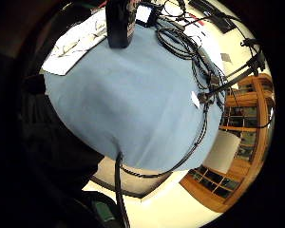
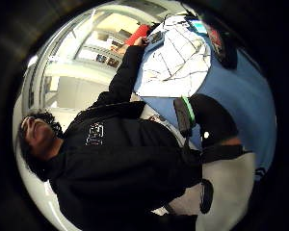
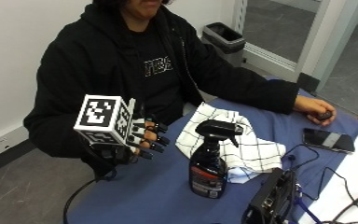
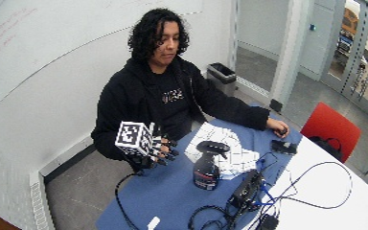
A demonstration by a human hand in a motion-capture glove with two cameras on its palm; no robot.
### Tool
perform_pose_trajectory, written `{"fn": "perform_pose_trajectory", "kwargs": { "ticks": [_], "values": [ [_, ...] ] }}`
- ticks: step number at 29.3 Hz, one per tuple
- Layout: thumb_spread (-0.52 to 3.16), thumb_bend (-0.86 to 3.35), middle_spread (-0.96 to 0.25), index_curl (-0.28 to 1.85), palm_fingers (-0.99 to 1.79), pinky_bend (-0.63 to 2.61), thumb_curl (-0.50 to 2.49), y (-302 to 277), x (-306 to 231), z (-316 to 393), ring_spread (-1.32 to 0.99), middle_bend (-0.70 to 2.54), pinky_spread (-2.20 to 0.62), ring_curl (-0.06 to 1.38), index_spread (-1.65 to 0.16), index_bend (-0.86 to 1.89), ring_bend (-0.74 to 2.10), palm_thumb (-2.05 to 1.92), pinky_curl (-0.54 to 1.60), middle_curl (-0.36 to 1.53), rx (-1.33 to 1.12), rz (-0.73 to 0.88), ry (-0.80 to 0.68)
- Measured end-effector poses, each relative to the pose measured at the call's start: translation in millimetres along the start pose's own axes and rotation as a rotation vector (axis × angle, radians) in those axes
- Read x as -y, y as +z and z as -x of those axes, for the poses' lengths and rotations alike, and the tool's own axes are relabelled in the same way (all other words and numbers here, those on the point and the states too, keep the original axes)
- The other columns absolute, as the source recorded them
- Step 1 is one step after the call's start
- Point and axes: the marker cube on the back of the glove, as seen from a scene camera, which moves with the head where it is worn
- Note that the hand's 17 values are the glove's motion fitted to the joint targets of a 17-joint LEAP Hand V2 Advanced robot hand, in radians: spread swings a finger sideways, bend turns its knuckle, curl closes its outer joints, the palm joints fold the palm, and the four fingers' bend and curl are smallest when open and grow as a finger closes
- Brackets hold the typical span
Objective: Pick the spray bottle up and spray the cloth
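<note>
Fingers: my right hand's fingers (image 3: 151, 139) are spread and only lightly bent, gripping nothing, with the tips pointed toward the bottle.
Right hand: I see the gloved right hand (image 3: 143, 136) raised above the near edge of the counter (image 3: 154, 191), palm turned toward the bottle, not touching anything.
Spray bottle: the dark spray bottle (image 3: 211, 161) stands upright on the blue counter, at about 3 o'clock from my hand in the outside view and near it, with a clear gap between. Its black trigger head sits on top, nozzle pointing away from my hand, toward the cloth side.
Cloth: the white checked cloth (image 3: 241, 149) lies crumpled flat just behind the bottle, at about 1 o'clock from it, its near edge close to the bottle's base; I cannot tell if they touch.
Step in hand: I judge this as the reach, before any contact.
How to do it well: I would bring the hand in level at neck height, wrap the fingers round the neck under the head, and leave the index finger free for the trigger. The bottle is tall on a narrow base, so a knock from the knuckles could tip it. Once lifted, I would aim the nozzle down at the cloth.
Other hand: the bare hand (image 3: 315, 112) rests on the far counter beside a phone (image 3: 328, 140), well apart from the work.
Clutter: a black box (image 3: 272, 200) and loose cables (image 4: 299, 184) lie at 5 o'clock from the bottle.
</note>
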Motion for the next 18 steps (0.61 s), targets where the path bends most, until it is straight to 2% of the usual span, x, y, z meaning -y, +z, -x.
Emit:
{"fn": "perform_pose_trajectory", "kwargs": {
  "ticks": [8,18],
  "values": [
    [0.83,0.35,0.01,0.12,0.43,0.32,0.15,2,3,-1,0.0,0.31,0.17,0.17,-0.26,0.13,0.41,0.54,0.16,0.16,0.001,0.016,0.002],
    [1.1,0.32,0.0,0.17,0.4,0.33,0.2,7,34,-2,0.01,0.3,0.2,0.21,-0.31,0.13,0.41,0.57,0.22,0.23,0.013,-0.034,0.06]
  ]
}}
